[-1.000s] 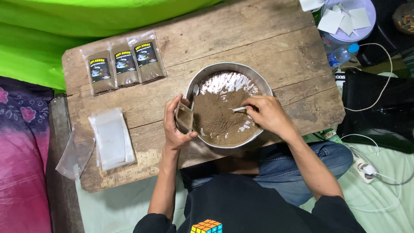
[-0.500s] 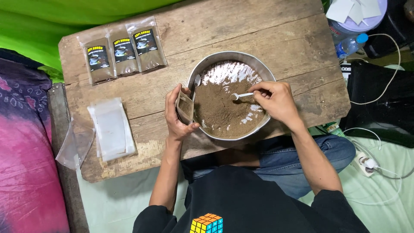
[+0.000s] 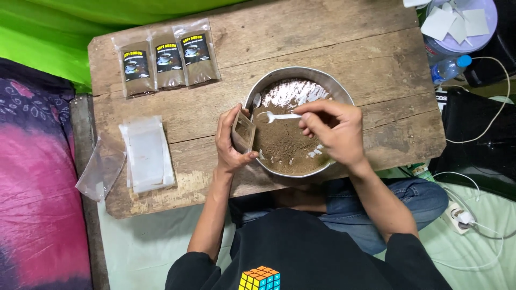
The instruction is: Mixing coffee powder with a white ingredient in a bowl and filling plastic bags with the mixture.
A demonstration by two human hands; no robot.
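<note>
- Two hands work at the near-left rim of a round metal bowl (image 3: 344, 91) that sits on a worn wooden tabletop (image 3: 322, 43).
- Left hand (image 3: 230, 142) is closed around a small clear pouch (image 3: 243, 132), thumb on the near side and fingers on the far side, holding it upright with its mouth open beside the bowl's left rim.
- Right hand (image 3: 333, 129) pinches the handle of a small white spoon (image 3: 277, 115) between thumb and fingers; the other fingers are curled in over the bowl.
- Spoon's long axis runs roughly left to right, its scoop end toward the pouch and its handle back in the right hand. The scoop sits just to the right of the pouch mouth and slightly beyond it, near but not touching, as far as can be seen.
- Brown powder (image 3: 285, 147) fills most of the bowl, with bare metal showing at the far side; whether the spoon carries any powder is too small to tell.
- A second, metal spoon (image 3: 256, 101) leans against the bowl's left rim, just beyond the left hand's fingers.
- Three filled, labelled packets (image 3: 169, 56) lie side by side at the far-left corner of the tabletop.
- Empty clear pouches (image 3: 146, 156) are stacked at the near-left, well apart from both hands, and one loose clear bag (image 3: 99, 172) hangs over the left edge.
</note>
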